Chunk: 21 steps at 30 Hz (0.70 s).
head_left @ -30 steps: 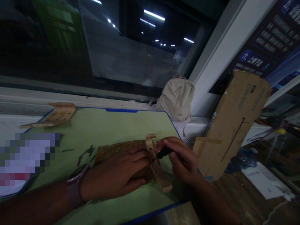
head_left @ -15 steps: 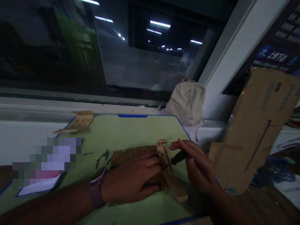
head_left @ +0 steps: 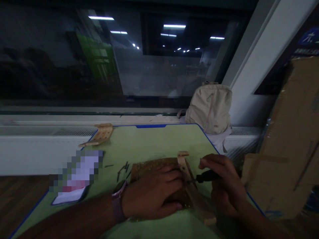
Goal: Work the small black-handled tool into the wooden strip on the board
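My left hand (head_left: pixel 156 191) lies flat over a brown panel (head_left: pixel 143 169) that looks wrapped in clear film. Its fingers are stretched out, with the fingertips against a curved wooden piece (head_left: pixel 200 205). That piece stands along the panel's right edge and has a dark hole or screw near its upper end. In my right hand (head_left: pixel 226 186) is a screwdriver (head_left: pixel 208 176) with a black handle, fingers wrapped round it. The tool points left at the wooden piece's side; whether its tip sits in a screw is too dark to tell.
Several dark screws (head_left: pixel 122 171) lie left of the panel on the green table (head_left: pixel 159 137). A phone (head_left: pixel 72 196), partly blurred out, rests at the left. Another bent wooden piece (head_left: pixel 102 134) is at the far left corner. A beige backpack (head_left: pixel 210 108) and cardboard (head_left: pixel 291 142) stand beyond the right edge.
The whole view has swung left, so everything appears further right. Both hands keep nearly the same places on the panel and screwdriver.
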{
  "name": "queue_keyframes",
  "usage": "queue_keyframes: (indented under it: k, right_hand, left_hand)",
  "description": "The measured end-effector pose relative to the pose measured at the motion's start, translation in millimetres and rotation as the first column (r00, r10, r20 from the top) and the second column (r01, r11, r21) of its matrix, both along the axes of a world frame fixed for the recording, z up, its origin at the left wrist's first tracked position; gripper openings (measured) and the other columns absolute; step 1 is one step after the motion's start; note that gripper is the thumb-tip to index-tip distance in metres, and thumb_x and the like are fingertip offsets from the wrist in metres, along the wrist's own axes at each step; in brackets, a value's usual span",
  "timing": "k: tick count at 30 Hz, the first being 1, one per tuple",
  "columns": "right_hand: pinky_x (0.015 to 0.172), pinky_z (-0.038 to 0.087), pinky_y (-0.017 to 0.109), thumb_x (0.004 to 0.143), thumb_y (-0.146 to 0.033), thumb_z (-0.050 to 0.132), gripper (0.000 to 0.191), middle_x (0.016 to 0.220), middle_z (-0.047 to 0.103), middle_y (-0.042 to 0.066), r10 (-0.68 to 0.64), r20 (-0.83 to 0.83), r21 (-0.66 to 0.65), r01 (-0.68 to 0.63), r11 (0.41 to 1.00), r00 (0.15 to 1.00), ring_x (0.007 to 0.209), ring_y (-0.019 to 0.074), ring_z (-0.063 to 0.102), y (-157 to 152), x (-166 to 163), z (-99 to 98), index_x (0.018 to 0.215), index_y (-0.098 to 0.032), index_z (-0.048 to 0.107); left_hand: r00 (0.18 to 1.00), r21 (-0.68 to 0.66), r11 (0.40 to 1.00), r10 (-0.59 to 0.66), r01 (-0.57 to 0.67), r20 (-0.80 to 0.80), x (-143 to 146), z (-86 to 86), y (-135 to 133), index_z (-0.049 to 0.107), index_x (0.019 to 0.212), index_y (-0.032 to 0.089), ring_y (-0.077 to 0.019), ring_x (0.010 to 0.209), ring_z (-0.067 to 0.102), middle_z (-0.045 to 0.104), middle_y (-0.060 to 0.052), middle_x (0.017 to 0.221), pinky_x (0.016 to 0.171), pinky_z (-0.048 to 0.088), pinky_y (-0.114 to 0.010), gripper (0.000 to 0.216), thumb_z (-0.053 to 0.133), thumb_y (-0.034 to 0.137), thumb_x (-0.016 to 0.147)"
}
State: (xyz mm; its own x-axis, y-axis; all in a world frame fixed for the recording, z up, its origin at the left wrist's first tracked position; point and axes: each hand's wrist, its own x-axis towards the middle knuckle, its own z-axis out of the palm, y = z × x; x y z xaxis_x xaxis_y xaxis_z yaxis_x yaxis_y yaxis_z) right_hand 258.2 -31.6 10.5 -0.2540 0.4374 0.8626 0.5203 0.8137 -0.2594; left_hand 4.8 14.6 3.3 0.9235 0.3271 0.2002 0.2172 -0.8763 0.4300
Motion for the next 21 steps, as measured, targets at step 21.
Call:
queue_keyframes:
  k: [21]
  right_hand:
    - [0.084,0.069,0.043,0.111,-0.021,0.053,0.029,0.113,0.083,0.011,0.18,-0.313,-0.115,-0.225,0.967,0.933,0.107,0.025,0.081,6.0,-8.6,-10.3,0.134,-0.029,0.068]
  left_hand:
    - [1.0,-0.079,0.997,-0.008,0.007,-0.008,-1.2,9.6,-1.3,0.065,0.139,0.015,-0.0321,0.154,0.047,0.063,-0.014,0.154,0.133,0.037,-0.048,0.041,0.075,0.029,0.102]
